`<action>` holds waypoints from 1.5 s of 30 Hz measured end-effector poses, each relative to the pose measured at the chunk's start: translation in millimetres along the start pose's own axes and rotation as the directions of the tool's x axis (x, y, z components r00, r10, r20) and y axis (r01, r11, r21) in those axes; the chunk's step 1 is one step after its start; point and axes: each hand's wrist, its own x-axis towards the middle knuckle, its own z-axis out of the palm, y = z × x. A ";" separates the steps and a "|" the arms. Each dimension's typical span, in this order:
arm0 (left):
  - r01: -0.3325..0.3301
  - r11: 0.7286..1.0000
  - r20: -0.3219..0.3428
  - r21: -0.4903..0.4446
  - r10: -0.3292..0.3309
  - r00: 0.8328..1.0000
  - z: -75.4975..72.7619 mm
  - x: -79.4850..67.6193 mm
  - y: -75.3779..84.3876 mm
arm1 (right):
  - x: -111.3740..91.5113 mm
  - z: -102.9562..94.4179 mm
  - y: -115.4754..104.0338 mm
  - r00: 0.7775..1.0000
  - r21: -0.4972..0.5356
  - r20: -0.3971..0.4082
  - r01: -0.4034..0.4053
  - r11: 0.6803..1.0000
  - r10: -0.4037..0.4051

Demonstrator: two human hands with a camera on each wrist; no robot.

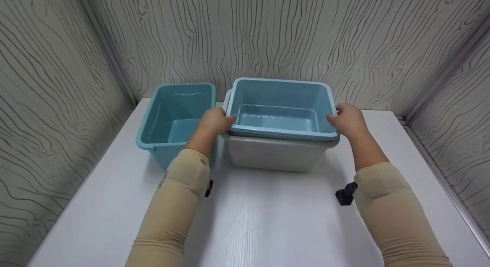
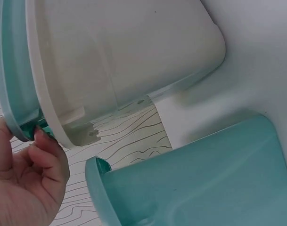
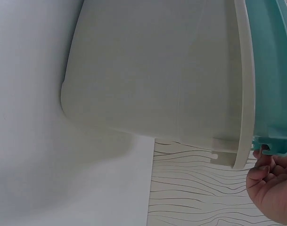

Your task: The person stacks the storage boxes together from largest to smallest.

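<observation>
- Light blue bin (image 1: 281, 102): nested inside a white bin (image 1: 273, 154); its rim sits just above the white rim. The pair stands upright at the middle rear of the table, near the back wall.
- Left hand (image 1: 214, 121): fingers curled under the blue bin's left rim, gripping it; the left wrist view confirms the fingertips (image 2: 42, 136) hooked beneath the rim edge.
- Right hand (image 1: 349, 119): clamped on the opposite rim in like manner; fingers seen curled under the edge in the right wrist view. Hands are well apart, one at each end.
- Second blue bin (image 1: 174, 118): darker teal, open, empty as far as visible, just beside the nested pair on the left, apart from it. The left forearm crosses its near right corner.
- Blue bin condition: smooth plastic, rounded corners, stepped floor, nothing inside.
- Table (image 1: 249, 221): white, faint grain.
- Walls (image 1: 287, 33): pale panels with dark wavy lines on three sides.
</observation>
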 end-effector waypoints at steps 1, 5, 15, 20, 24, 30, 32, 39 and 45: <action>0.000 1.000 0.001 0.012 0.000 1.000 0.4 -0.2 0.1 | 0.3 0.9 0.5 1.000 -0.005 0.000 -0.001 1.000 0.001; 0.026 0.998 -0.005 0.064 -0.025 1.000 2.4 -0.3 0.8 | 1.7 4.9 2.0 1.000 -0.025 -0.005 0.002 1.000 -0.002; 0.070 0.975 -0.035 0.211 -0.064 0.997 7.6 4.0 3.4 | 5.0 11.2 3.2 1.000 -0.042 0.004 -0.017 0.999 0.017; 0.042 0.956 -0.069 0.290 -0.023 0.997 10.1 5.2 3.8 | 7.0 11.6 2.2 1.000 -0.051 0.008 -0.021 0.998 0.022; 0.028 0.935 -0.085 0.352 0.002 0.996 11.5 6.3 3.6 | 6.5 13.5 1.3 0.999 -0.042 0.013 -0.031 0.999 0.032; 0.009 0.919 -0.092 0.394 0.030 0.995 13.8 7.1 1.9 | 6.0 17.3 1.5 0.999 -0.042 0.010 -0.035 0.998 0.036; 0.013 0.923 -0.098 0.385 0.027 0.995 14.2 6.9 1.8 | 5.7 17.6 1.3 0.999 -0.045 0.007 -0.036 0.998 0.036; 0.002 0.908 -0.110 0.418 0.049 0.993 15.3 7.4 -0.5 | 4.8 19.4 0.8 1.000 -0.070 -0.015 -0.006 0.998 0.005; 0.001 0.900 -0.098 0.435 0.046 0.994 15.8 8.4 -1.0 | 4.2 23.5 2.3 0.997 -0.104 -0.055 0.045 0.994 -0.051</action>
